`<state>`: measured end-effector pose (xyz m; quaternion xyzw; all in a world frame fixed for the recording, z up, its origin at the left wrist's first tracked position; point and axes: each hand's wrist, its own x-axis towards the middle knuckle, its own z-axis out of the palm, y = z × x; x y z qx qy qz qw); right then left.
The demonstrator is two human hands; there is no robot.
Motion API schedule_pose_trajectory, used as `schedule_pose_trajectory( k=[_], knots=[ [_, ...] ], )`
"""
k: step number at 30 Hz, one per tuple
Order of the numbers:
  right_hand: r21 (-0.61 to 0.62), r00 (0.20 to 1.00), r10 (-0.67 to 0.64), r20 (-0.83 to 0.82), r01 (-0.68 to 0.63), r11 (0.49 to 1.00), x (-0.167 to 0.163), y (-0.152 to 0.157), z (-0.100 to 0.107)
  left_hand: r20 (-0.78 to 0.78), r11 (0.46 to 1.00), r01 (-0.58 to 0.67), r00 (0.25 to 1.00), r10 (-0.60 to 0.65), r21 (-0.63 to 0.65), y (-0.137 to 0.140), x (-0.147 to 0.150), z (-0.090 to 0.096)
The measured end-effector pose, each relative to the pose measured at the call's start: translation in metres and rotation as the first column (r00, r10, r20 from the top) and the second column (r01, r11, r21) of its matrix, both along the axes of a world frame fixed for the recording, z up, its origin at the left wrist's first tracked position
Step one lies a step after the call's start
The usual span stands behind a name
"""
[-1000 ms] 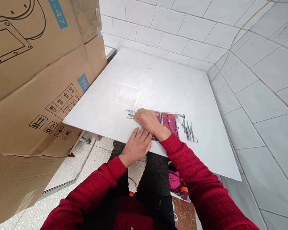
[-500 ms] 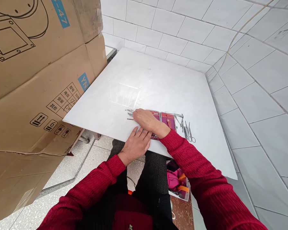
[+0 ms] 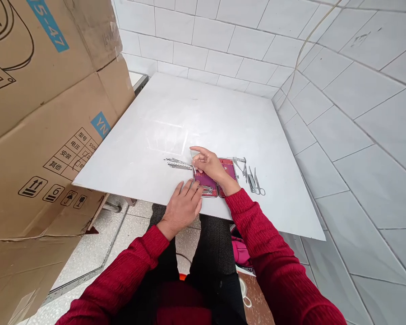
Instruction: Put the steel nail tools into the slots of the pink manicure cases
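An open manicure case (image 3: pixel 200 179) with a red and purple lining lies near the table's front edge. Over its left half, my right hand (image 3: pixel 209 166) pinches a thin metal manicure tool (image 3: pixel 191 158) between thumb and fingers, the forefinger stretched out. My left hand (image 3: pixel 184 205) rests flat, fingers spread, its fingertips at the case's front left edge. Nail clippers (image 3: pixel 208 188) sit inside the case near those fingertips. Several slim metal tools (image 3: pixel 178 164) lie in a bunch just left of the case. To its right are small scissors (image 3: pixel 258 186) and a pair of nippers (image 3: pixel 245 168).
The white tabletop (image 3: pixel 203 108) runs back to a tiled wall (image 3: pixel 216 40). A large cardboard box (image 3: pixel 64 126) stands close along the left side. Below the table's front edge, a pink bag (image 3: pixel 240 253) is partly hidden by my right sleeve.
My right hand has lifted from the bunch of tools and moved over the case with one slim tool pinched in it. My left hand stays near the case's front edge. The view has shifted slightly.
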<state>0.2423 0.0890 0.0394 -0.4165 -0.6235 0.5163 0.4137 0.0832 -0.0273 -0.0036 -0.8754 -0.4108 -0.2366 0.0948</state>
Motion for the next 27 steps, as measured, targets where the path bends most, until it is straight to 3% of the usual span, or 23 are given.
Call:
schedule_pose_trajectory(
  k=[10, 27],
  knots=[
    [0.061, 0.978, -0.208, -0.015, 0.209, 0.976, 0.013, 0.002, -0.004, 0.011, 1.0, 0.016, 1.0, -0.017, 0.019, 0.002, 0.0, -0.001],
    [0.096, 0.958, -0.275, 0.084, 0.267, 0.959, 0.01, 0.004, -0.015, 0.004, 0.999, 0.029, 1.0, -0.029, 0.019, 0.002, 0.001, 0.002]
  ],
)
